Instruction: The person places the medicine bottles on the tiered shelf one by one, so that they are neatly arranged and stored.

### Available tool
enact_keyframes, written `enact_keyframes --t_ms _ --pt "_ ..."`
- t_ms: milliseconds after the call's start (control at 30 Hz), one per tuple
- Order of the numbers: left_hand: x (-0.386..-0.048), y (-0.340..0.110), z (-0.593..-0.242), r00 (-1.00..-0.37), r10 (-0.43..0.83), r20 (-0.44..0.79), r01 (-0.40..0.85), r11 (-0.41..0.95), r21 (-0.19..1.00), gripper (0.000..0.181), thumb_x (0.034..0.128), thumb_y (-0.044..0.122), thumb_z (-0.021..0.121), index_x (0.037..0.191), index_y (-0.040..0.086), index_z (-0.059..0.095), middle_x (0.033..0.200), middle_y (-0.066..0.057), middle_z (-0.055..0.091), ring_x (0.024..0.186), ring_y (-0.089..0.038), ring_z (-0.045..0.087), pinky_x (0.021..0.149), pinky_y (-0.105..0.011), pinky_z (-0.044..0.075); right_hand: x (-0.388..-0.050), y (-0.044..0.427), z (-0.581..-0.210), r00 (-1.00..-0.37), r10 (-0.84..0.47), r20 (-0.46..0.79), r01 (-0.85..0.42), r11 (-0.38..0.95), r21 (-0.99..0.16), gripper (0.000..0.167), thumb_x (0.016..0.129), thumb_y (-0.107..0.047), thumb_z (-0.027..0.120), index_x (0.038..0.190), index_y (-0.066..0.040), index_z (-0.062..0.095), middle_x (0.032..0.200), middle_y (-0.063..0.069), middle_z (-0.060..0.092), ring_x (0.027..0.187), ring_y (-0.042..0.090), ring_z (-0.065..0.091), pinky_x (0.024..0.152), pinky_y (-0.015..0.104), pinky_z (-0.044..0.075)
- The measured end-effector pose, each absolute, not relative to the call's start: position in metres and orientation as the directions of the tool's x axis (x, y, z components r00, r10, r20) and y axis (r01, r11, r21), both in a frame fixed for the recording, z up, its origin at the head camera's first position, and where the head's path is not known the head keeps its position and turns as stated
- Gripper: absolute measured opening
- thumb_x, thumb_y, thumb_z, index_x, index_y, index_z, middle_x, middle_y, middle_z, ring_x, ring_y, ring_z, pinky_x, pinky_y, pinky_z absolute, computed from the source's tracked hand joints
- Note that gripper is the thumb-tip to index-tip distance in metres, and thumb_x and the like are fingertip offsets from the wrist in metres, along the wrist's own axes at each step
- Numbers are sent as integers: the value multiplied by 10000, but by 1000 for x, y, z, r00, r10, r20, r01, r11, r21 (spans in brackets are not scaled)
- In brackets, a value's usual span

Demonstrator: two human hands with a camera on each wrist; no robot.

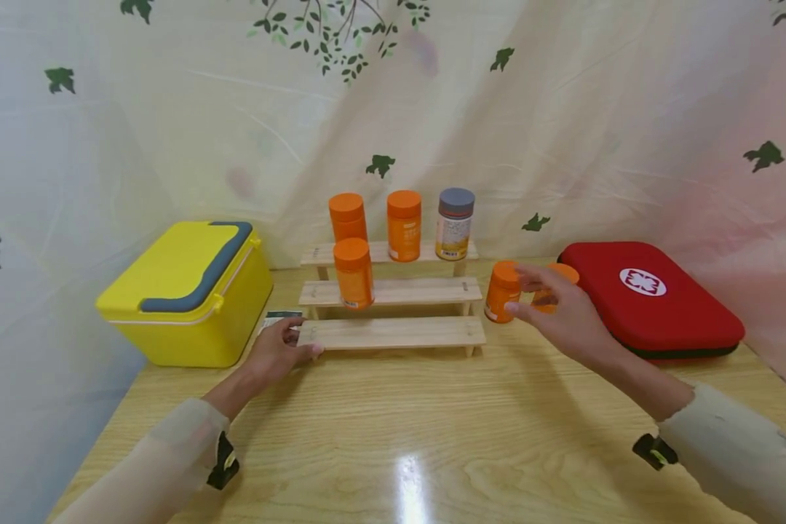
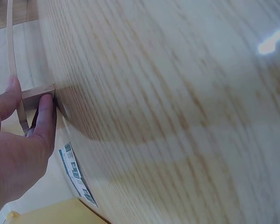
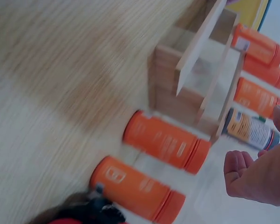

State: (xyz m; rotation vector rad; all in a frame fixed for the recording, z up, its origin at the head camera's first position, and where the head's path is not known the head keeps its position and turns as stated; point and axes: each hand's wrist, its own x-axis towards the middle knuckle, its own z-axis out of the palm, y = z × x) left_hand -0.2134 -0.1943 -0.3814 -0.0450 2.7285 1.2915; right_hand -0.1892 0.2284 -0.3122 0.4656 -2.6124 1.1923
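The left hand (image 1: pixel 278 355) pinches one end of the stepped rack (image 1: pixel 393 333), made of pale flat wood. The right hand (image 1: pixel 571 314), loosely curved and without any object, is near two smooth, cylindrical orange jars (image 1: pixel 501 297), which stand beside the rack on the grained table (image 1: pixel 393 415).

Red case (image 1: pixel 668 298), right: round white emblem (image 1: pixel 642 282) bearing a red cross-like sign. Orange jars (image 3: pixel 165 142), two, standing right of the wooden shelf (image 1: pixel 393 333) I hold: pale printing, a square-framed mark on the right-hand one; I cannot read the words. Grey-capped jar (image 1: pixel 455 227), far tier, right end: white-and-yellow label, lines too small for me. Card (image 2: pixel 78 175), left of the shelf: green-and-white print, wording illegible to me.
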Motion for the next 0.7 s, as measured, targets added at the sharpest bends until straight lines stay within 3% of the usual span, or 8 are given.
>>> enact_keyframes --t_ms 267,633,700 --pt "-215 -195 -382 -992 29 -125 -78 637 767 704 869 273 723 1426 -9 397 1250 -244 531 1117 -344 501 963 -492 423 -180 271 -313 -929 -134 345 -341 676 -653 597 907 -250 684 1425 -86 438 1282 190 533 1113 337 504 799 124 403" --pt "-215 -196 -383 -991 31 -127 -79 633 771 703 868 277 723 1427 -2 400 1248 -233 533 1114 -336 503 958 -485 428 -193 301 -311 -951 -90 296 -268 719 -642 620 913 -265 672 1422 -29 409 1256 282 502 1066 462 503 662 92 412" --pt "-214 -195 -383 -992 31 -121 -74 636 768 697 870 270 723 1424 -7 403 1238 -236 538 1110 -337 505 953 -487 429 -198 306 -311 -958 -84 275 -247 732 -635 639 917 -297 664 1430 -28 396 1275 289 488 1086 479 494 721 216 501"
